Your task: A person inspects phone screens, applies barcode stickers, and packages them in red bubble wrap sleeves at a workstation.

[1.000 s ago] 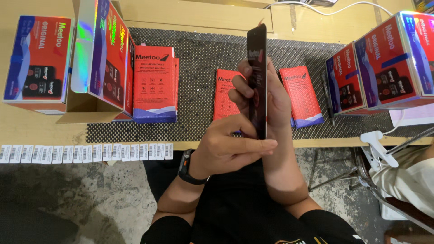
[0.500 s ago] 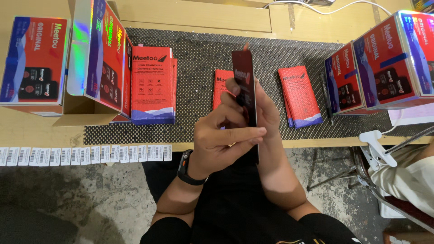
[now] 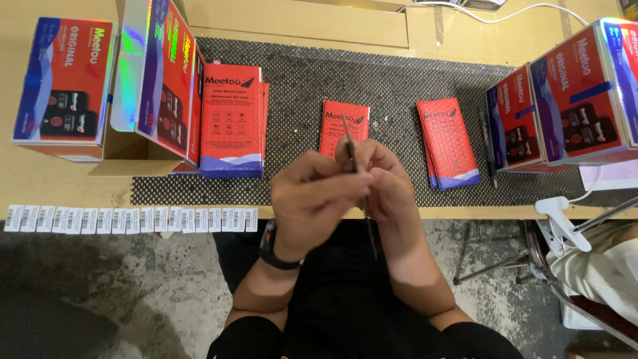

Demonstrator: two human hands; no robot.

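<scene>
Thin dark panel (image 3: 359,174), seen edge-on, stood upright between both hands above the near edge of the wooden workbench (image 3: 412,33). The left hand (image 3: 312,193) pinched it from one side, and the right hand (image 3: 385,189) closed around it from the other, fingers curled. Behind lay a red sleeve (image 3: 335,123) on the black mesh mat (image 3: 299,86), with a stack of red sleeves (image 3: 231,119) to the left. Barcode labels (image 3: 126,219) lined the bench edge. Handling it well probably meant gripping by the edges only, keeping fingertips off the flat faces.
</scene>
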